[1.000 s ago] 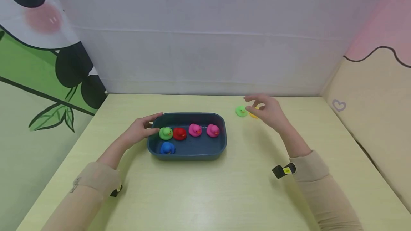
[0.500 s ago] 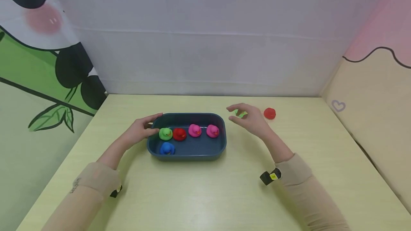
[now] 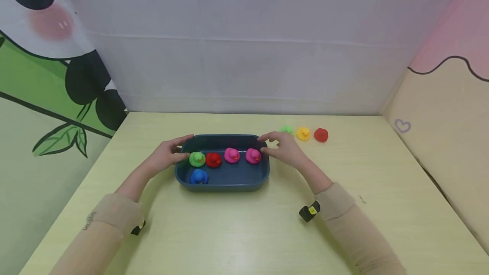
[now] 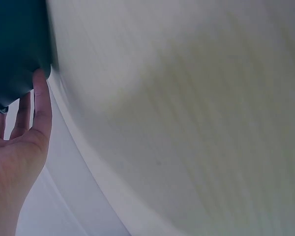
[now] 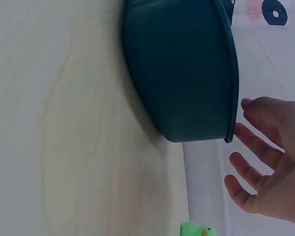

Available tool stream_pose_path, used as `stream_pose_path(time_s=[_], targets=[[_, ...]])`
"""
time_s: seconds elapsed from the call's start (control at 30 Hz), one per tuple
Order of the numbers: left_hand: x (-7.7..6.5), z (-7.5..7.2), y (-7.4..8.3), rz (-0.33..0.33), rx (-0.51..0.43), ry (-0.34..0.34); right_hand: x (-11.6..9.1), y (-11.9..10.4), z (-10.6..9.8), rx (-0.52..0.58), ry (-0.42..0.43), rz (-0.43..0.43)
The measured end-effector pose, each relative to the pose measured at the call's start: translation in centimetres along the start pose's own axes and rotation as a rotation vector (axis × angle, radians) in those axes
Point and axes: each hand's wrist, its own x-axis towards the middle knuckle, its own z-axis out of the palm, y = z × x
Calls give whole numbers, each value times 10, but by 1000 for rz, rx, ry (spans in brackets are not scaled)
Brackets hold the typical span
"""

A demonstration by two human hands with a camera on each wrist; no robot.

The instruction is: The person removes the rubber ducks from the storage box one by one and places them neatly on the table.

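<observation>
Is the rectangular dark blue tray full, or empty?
Partly filled: five small toy ducks (green, red, blue, two pink) sit in the rectangular dark blue tray, its floor partly bare.

Head view forward-down, wrist views close, all sharing tray (image 3: 225, 188)

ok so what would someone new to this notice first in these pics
Probably the dark blue tray on the table, holding five toy ducks, with the left hand and right hand at its ends. Next, a green duck, a yellow duck and a red toy in a row beyond the right hand. The big cartoon drawing at the head view's upper left also stands out.
</observation>
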Motion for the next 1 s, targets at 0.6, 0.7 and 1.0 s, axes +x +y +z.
stream_pose_path(time_s=[0.6,0.7,1.0], targets=[[17,0,-40,-9,0,20,16,-4,19,-264,-151,-83],[17,0,-39,-10,0,20,16,-6,20,-298,-165,-68],[15,-1,-36,-11,-15,14,22,-9,22,-325,-252,-25]])
